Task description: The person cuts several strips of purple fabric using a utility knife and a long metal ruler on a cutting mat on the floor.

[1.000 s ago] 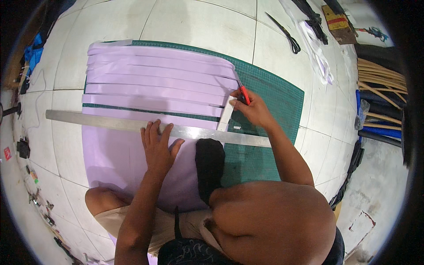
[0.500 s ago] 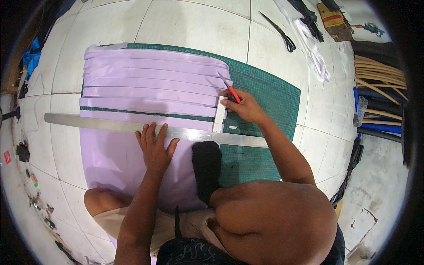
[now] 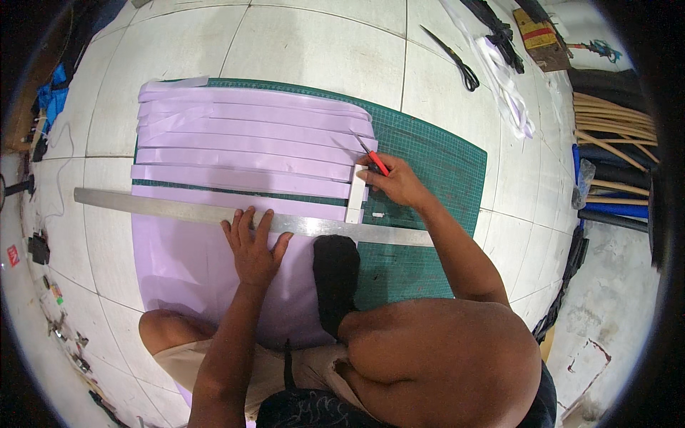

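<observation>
My left hand (image 3: 253, 246) lies with spread fingers across a long metal ruler (image 3: 314, 226), pressing it flat on a lilac sheet (image 3: 193, 274). In my right hand (image 3: 396, 182) is a red-handled craft knife (image 3: 375, 158), its blade pointing up and away to the left. The same hand's thumb and fingers pinch the far end of a short white strip (image 3: 354, 196), whose near end meets the ruler's far edge. Beyond the ruler, several cut lilac strips (image 3: 250, 133) lie side by side on a green cutting mat (image 3: 435, 164).
My black-socked foot (image 3: 335, 278) rests on the sheet, toes at the ruler's near edge. A tiny white piece (image 3: 378, 215) lies on the mat. Black scissors (image 3: 457, 63) lie on the tiled floor (image 3: 307, 43). At right are bundled tan rods (image 3: 610, 118) and a box (image 3: 540, 36).
The whole view has shifted slightly, so things sit a little lower in the picture. Both hands keep the same hold, and the ruler, knife and white strip show no clear movement.
</observation>
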The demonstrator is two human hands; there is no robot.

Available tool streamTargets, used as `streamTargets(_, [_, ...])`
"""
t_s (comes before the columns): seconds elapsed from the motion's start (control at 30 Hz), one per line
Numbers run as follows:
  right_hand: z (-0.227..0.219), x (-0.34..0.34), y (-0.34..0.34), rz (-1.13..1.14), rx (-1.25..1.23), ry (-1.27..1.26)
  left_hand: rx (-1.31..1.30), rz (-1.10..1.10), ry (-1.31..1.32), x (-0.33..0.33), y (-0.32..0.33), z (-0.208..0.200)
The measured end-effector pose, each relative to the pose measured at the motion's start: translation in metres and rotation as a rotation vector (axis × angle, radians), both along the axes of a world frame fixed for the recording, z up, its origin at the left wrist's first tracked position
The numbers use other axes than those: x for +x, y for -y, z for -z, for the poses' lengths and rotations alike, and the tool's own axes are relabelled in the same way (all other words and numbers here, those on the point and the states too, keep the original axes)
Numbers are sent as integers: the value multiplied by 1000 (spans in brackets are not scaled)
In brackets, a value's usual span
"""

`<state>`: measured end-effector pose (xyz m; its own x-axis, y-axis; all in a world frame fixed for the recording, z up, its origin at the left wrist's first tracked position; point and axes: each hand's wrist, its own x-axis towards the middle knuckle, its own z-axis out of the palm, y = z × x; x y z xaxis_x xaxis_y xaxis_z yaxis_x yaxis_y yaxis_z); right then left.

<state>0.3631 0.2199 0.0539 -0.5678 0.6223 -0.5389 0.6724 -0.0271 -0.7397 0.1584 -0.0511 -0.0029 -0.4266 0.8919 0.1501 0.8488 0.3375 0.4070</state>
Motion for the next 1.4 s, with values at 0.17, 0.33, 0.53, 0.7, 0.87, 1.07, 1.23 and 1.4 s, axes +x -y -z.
streamTargets(0.17, [9, 0, -1, 9, -4, -61, -32, 3, 60, -4, 0, -7])
streamTargets(0.33, [11, 9, -3, 38, -41, -15, -92, 11, 260, -19, -6, -41])
streamTargets(0.53, [-27, -16, -2, -29, -23, 29, -189, -245, 178, -162, 53, -57])
streamTargets(0.7, [-72, -79, -7, 6, 86, -26, -81, -472, 190, -234, 73, -36])
streamTargets(0.87, [-71, -196, 8, -153, 23, -68, -202, -653, 122, -224, 52, -44])
streamTargets(1.07, [-28, -334, 52, -163, -159, -229, -152, -714, 427, -227, 52, -47])
streamTargets(1.23, [10, -405, 88, -187, -196, -350, -119, -697, 460, -235, 58, -41])
streamTargets(1.4, [21, -428, 91, -262, -43, -242, -184, -703, 545, -243, 53, -54])
